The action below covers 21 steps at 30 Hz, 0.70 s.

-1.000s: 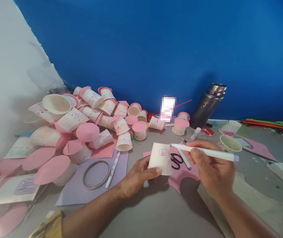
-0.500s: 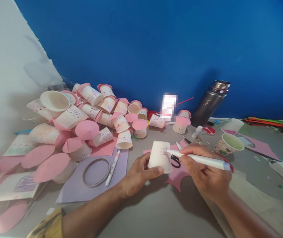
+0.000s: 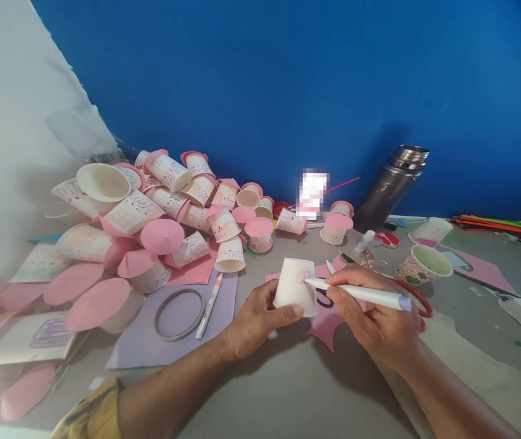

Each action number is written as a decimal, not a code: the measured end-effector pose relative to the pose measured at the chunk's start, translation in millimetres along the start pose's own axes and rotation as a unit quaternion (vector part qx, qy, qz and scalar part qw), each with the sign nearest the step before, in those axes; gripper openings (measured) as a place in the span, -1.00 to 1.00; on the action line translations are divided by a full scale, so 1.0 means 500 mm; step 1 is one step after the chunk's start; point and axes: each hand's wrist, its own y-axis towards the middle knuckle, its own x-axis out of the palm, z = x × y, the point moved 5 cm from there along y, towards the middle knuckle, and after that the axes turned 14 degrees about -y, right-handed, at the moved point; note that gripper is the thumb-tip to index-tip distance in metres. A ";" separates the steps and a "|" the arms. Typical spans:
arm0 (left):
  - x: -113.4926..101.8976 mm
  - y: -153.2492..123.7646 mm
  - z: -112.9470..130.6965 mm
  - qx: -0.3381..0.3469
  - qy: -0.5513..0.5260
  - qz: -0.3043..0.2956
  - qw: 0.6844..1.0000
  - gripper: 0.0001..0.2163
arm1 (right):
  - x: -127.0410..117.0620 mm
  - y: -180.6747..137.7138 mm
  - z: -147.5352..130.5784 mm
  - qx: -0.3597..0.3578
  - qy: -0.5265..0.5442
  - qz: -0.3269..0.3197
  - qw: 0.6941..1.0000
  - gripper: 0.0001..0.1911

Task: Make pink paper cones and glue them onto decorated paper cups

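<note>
- Cup [image 3: 293, 286] of thin white paper, a smooth tapering cylinder, sits in your left hand [image 3: 253, 323] before you, above the smooth grey tabletop [image 3: 260, 396]; it is upside down, narrow base up and wide rim below.
- Your left fingers wrap its far side, your thumb lying flat across the lower front, so the paper wall is pinched between them.
- Your right hand [image 3: 379, 323] pinches a slim, glossy white marker [image 3: 363, 296] between thumb and fingertips; the tip meets the cup's wall at a small, faint pinkish-purple outline; your lower fingers are partly hidden, so their curl you cannot fully tell.
- Just behind your hands, black looped scissors [image 3: 325, 298] lie on pink paper [image 3: 324, 332] with scooped edges.
- To your left, a flat grey ring [image 3: 178, 338] and an orange-tipped marker [image 3: 209, 305] rest on a matte lilac sheet [image 3: 136, 353]; beyond rises a heap of paper cups [image 3: 167, 200], many with pink conical tops [image 3: 162, 235].
</note>
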 end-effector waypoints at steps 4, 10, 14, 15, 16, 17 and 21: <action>0.001 0.001 0.000 -0.006 -0.007 0.003 1.000 -0.58 | 0.002 -0.001 -0.001 -0.006 0.000 -0.005 1.000 -0.92; 0.000 0.002 0.001 -0.002 -0.034 0.006 0.999 -0.58 | -0.003 -0.019 0.019 0.057 0.017 0.044 0.997 -0.87; 0.013 -0.001 -0.004 -0.026 -0.129 -0.073 0.989 -0.54 | 0.000 -0.017 0.042 0.126 0.030 0.054 0.990 -0.81; 0.019 -0.003 -0.006 -0.045 -0.164 -0.106 0.980 -0.51 | 0.004 -0.015 0.050 0.148 0.036 0.039 0.988 -0.81; 0.025 -0.007 -0.009 -0.065 -0.198 -0.137 0.968 -0.47 | 0.010 -0.012 0.059 0.173 0.052 0.014 0.983 -0.80; 0.030 -0.011 -0.012 -0.083 -0.227 -0.164 0.956 -0.43 | 0.018 -0.012 0.068 0.200 0.081 -0.020 0.976 -0.76; 0.040 -0.024 -0.023 -0.141 -0.288 -0.240 0.916 -0.38 | 0.053 -0.021 0.084 0.274 0.262 -0.169 0.910 -0.55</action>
